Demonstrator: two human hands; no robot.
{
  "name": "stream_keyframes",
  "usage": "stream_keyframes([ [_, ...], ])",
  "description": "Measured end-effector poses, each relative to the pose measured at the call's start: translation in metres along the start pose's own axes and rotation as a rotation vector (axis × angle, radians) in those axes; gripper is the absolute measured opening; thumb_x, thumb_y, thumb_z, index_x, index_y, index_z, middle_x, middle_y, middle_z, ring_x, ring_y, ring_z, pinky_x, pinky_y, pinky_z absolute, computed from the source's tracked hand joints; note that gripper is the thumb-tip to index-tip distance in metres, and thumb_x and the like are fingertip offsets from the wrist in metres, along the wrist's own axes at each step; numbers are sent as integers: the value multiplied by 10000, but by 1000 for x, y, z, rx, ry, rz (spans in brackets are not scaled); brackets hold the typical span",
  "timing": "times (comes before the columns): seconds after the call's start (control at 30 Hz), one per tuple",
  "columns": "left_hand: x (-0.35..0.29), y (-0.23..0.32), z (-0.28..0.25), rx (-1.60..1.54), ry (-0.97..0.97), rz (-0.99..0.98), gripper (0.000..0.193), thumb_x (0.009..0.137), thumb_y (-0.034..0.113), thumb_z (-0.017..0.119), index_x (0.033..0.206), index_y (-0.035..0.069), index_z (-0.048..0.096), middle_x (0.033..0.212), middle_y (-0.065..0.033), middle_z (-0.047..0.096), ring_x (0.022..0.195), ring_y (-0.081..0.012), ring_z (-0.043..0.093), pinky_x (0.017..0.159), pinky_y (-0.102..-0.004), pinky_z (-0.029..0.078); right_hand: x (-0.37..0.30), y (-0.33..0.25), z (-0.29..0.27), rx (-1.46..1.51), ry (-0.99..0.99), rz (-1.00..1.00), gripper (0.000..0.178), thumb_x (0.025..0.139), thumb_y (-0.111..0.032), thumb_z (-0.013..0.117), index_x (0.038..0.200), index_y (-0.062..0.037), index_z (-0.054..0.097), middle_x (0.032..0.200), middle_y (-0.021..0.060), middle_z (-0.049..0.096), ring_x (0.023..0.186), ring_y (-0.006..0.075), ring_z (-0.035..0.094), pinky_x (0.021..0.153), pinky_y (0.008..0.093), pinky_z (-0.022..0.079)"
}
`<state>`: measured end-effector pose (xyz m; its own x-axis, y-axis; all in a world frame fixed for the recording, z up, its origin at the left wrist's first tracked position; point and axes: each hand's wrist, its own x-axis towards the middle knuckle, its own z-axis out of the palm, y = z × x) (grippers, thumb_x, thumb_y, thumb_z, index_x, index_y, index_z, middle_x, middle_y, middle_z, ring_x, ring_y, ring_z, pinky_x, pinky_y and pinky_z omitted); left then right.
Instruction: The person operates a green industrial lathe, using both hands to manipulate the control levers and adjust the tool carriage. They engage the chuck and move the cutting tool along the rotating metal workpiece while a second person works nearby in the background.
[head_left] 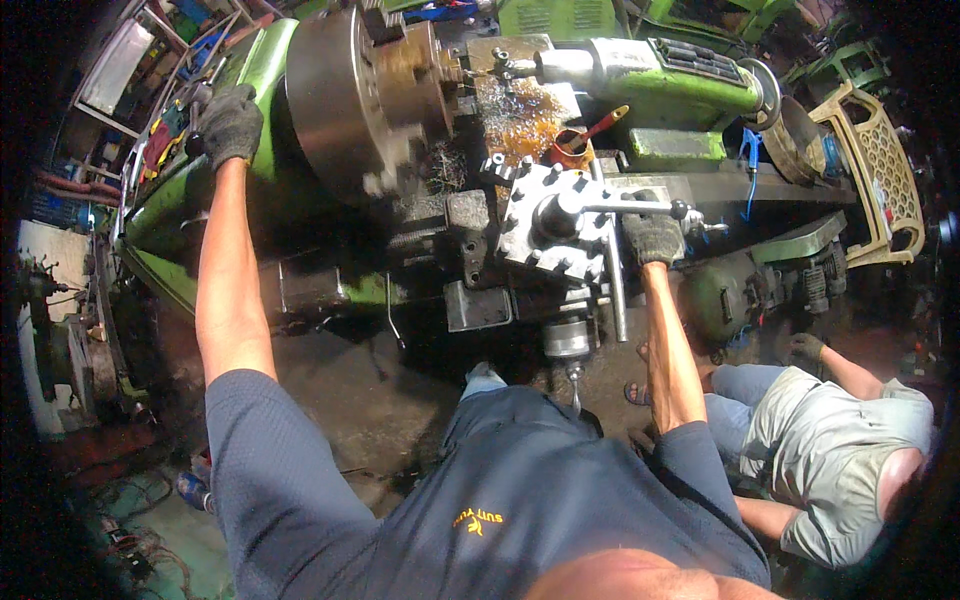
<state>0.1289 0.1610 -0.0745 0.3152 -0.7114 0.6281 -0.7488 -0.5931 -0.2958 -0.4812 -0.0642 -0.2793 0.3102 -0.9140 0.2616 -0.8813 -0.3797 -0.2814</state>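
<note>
My left hand (230, 125), in a dark grey glove, reaches to the top of the green lathe headstock (262, 75). Its fingers are curled, and a dark part, perhaps a control lever, shows beside them; what they grip is unclear. My right hand (655, 238), gloved too, is closed around the tool post lever (625, 206), a metal bar with a round end. That bar extends from the square tool post (545, 225), whose rim carries several bolts. Left of it, the big chuck (335, 95) has blurred jaws at its lower edge.
A red-brown pot (570, 152) with a red-handled brush stands behind the tool post. The tailstock (670, 85) and its handwheel sit at the right. Metal chips (450, 168) lie below the chuck. Another person (835, 450) is at the lower right, near a beige plastic chair (880, 165).
</note>
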Motion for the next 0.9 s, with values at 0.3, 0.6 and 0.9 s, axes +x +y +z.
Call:
stream_keyframes([
  [0.3,-3,2,7,-56,43,7,213,806,180,537,926,136,707,978,-148,685,970,-360,642,816,-475,487,-3,-21,-28,-14,-108,145,423,902,-613,525,1094,-275,691,963,152,729,841,401,706,714,521,544],
  [0.6,-1,-3,4,-55,6,-24,227,808,193,530,928,129,712,978,-155,684,975,-362,640,844,-472,484,-1,-21,-22,9,-68,122,387,900,-536,576,1067,-213,708,938,163,722,833,407,692,711,514,528],
  [0.9,-5,-14,0,-44,-21,-8,224,799,192,544,922,131,722,966,-157,686,956,-360,646,834,-471,492,0,-21,-15,-25,-83,87,386,924,-503,563,1036,-162,705,980,159,709,881,388,678,757,493,511],
])
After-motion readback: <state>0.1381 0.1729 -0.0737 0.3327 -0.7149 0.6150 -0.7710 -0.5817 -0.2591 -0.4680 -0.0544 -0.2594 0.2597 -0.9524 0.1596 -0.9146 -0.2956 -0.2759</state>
